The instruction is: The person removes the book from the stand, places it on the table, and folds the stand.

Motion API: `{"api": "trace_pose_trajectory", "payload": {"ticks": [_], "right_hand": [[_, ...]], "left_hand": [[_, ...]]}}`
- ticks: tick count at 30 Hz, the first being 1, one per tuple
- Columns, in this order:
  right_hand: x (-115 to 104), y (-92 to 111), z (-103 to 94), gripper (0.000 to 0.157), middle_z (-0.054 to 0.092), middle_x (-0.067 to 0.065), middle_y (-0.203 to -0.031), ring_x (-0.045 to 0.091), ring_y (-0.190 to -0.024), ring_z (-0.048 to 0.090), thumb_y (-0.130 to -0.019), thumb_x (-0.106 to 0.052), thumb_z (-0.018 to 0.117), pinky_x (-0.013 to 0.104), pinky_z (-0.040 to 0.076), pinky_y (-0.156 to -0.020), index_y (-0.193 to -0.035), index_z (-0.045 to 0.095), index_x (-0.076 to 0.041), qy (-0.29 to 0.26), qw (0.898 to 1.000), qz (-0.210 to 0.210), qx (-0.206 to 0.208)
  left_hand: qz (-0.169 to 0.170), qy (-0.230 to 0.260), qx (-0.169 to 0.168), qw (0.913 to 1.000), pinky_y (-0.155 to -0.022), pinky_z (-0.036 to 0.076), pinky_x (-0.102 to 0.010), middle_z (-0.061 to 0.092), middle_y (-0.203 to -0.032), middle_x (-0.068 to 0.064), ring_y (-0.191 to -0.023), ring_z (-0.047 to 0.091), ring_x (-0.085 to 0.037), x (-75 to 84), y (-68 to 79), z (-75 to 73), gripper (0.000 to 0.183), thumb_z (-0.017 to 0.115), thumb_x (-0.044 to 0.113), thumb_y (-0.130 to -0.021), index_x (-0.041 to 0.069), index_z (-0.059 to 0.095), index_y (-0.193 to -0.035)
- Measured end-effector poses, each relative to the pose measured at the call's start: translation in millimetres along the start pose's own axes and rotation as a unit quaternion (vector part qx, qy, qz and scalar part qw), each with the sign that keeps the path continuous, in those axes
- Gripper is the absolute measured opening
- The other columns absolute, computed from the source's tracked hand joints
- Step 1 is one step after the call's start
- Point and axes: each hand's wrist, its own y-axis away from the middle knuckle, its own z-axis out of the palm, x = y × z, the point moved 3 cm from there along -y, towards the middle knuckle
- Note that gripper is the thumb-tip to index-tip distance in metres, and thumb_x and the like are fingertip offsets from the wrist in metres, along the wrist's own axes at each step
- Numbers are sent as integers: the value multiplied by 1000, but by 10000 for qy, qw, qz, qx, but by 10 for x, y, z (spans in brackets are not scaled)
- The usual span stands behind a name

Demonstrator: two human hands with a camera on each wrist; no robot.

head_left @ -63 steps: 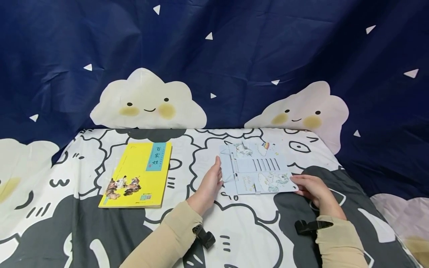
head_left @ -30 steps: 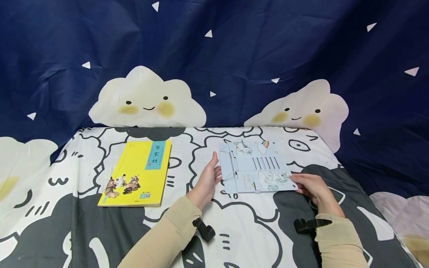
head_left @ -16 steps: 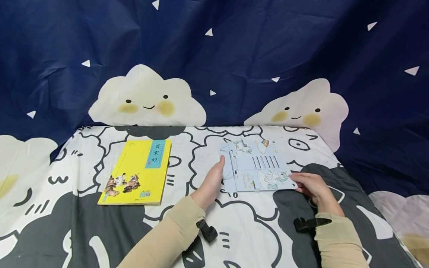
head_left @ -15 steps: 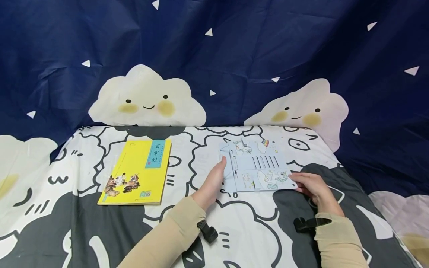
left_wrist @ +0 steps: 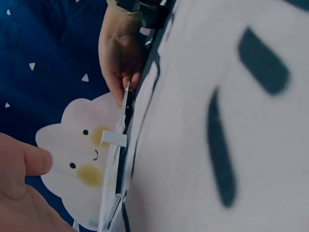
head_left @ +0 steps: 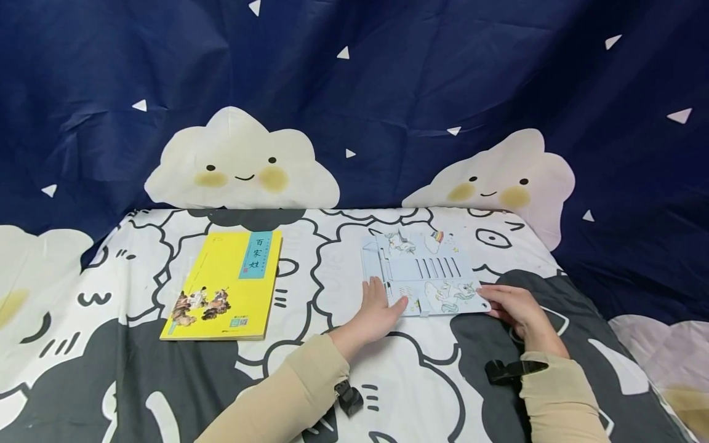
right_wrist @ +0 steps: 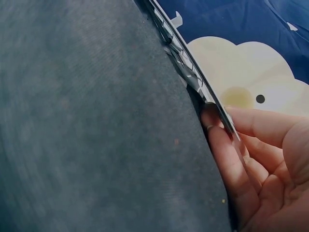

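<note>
A light blue folding book stand with unicorn and rainbow prints lies folded flat, with a row of slots in its panel. At its lower right corner my right hand pinches the edge; in the right wrist view the thumb and fingers of that right hand are on opposite faces of the thin panel. My left hand is at the stand's lower left corner, fingers extended and thumb spread, overlapping the corner. In the left wrist view the stand appears edge-on, a small white clip jutting from it beside the left thumb.
A yellow book with a blue title label lies to the left. Both items rest on a bed-like surface covered in black-and-white cartoon cloth. Behind it hangs a dark blue curtain with smiling clouds and small white triangles.
My left hand has moved from the stand's left edge toward me and right, onto the lower left corner, turning with thumb spread. The right hand keeps its pinch; the stand stays put.
</note>
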Motion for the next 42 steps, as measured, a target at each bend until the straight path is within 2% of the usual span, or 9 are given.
{"api": "trace_pose_trajectory", "payload": {"ticks": [5,8,13,17,20,24,27,35,42], "right_hand": [[-1,2,11,17,69,-14,-71,-2,-65,65,-91,-21,72,16,57,-62,-107,72,-15,29,10000,4,-2],[-2,1,13,21,69,-14,-71,-2,-65,66,-91,-22,72,16,57,-62,-110,71,-12,42,10000,-14,6],[-1,0,-2,17,69,-14,-72,-2,-66,66,-92,-21,71,16,57,-64,-107,70,-15,48,10000,-24,3],[7,9,-16,14,70,-13,-72,-1,-66,67,-92,-21,72,17,58,-64,-105,70,-17,19,10000,-37,-12],[15,15,-18,9,70,-14,-72,-1,-66,67,-91,-22,72,17,58,-64,-100,71,-20,5,10000,-37,-39],[25,12,-10,5,70,-14,-72,-1,-67,67,-90,-21,73,16,58,-64,-93,71,-25,-35,10000,-17,-73],[26,8,-4,6,70,-14,-72,-1,-67,67,-90,-21,73,16,58,-64,-94,71,-24,-47,10000,-31,-71],[10,16,2,5,70,-14,-73,-1,-67,67,-91,-21,73,17,58,-64,-95,71,-24,-51,9999,-61,-86],[3,8,0,6,71,-14,-73,-1,-67,68,-92,-20,72,17,58,-64,-92,70,-26,-94,9998,-93,-140]], "left_hand": [[32,-375,-39,9993,-125,3,-52,-9,-161,-33,-151,-15,-41,-19,26,22,83,42,39,-104,-16,1,-152],[63,-621,-10,9980,-125,4,-52,-4,-161,-33,-152,-10,-41,-17,15,12,81,41,40,-104,-16,5,-152],[41,-1004,-87,9949,-125,6,-52,5,-162,-31,-153,-2,-40,8,0,-33,76,40,38,-105,-16,13,-151],[35,-1228,-285,9920,-125,7,-51,7,-162,-30,-154,-1,-39,13,-26,-64,74,41,39,-105,-14,17,-152],[28,-1539,-403,9873,-125,8,-51,9,-163,-29,-154,0,-37,-5,-56,-72,72,41,39,-105,-12,22,-152],[37,-2107,-510,9762,-125,11,-51,12,-163,-28,-154,1,-37,-28,-79,-67,70,41,40,-104,-10,27,-151],[67,-2441,-564,9681,-125,13,-51,14,-163,-27,-154,3,-37,-16,-86,-71,69,42,40,-104,-10,29,-151],[29,-2819,-681,9570,-125,15,-48,16,-163,-25,-154,5,-35,28,-67,-95,70,43,42,-104,-8,30,-151],[57,-2974,-684,9523,-126,14,-46,14,-164,-24,-155,3,-34,-2,-77,-82,73,44,44,-103,-6,27,-153]]}}
